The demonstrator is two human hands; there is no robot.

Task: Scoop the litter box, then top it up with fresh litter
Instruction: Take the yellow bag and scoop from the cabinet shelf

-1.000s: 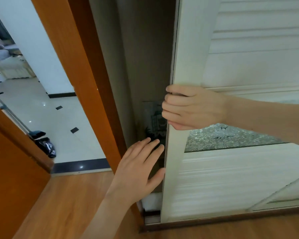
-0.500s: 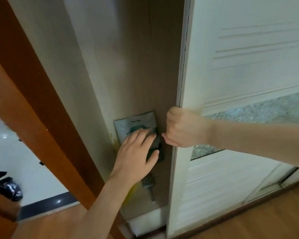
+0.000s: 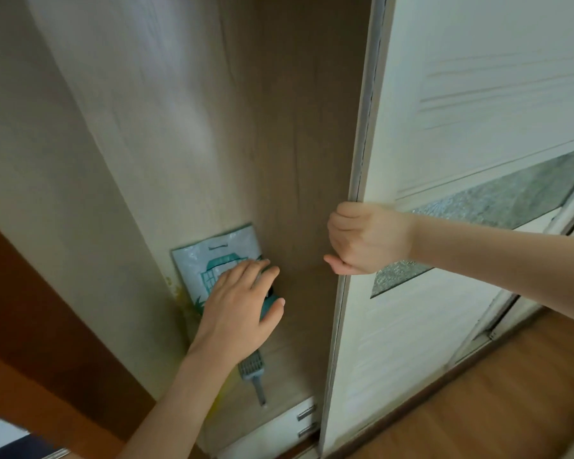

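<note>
Head view: the left hand (image 3: 242,303) lies with fingers nearly straight over a teal scoop (image 3: 251,366) and the litter bag (image 3: 212,260) inside the wardrobe. The right hand (image 3: 365,240) curls round the edge of the white sliding door (image 3: 461,134). White drawers (image 3: 299,422) sit below.
</note>
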